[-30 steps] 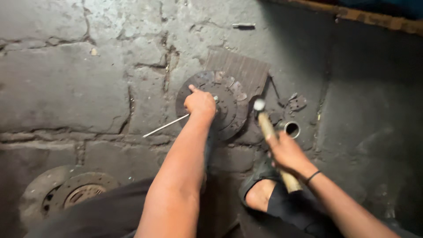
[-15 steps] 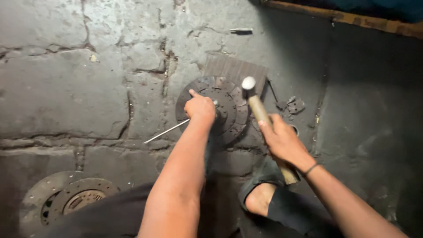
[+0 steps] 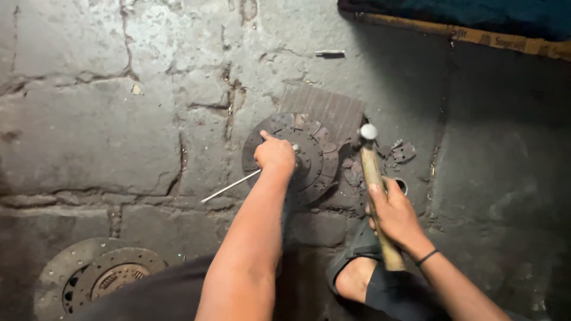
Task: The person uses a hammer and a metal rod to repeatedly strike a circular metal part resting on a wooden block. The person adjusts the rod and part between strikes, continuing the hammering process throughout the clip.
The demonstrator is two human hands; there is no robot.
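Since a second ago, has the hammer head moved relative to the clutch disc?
Yes. The hammer head has swung up and toward the far edge of the clutch disc; it now sits beside the ribbed plate, gripped by the right hand.

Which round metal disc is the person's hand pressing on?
The clutch disc at the middle, under the left hand. The other disc lies untouched at bottom left.

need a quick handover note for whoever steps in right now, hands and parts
Left hand: pressed on the clutch disc lying flat on the stone floor, fingers closed, apparently on a small punch.
Right hand: grips the hammer by its wooden handle, head raised beside the disc.
Thin metal rod lies left of the disc; a second disc sits lower left.
Done and left: cannot tell.
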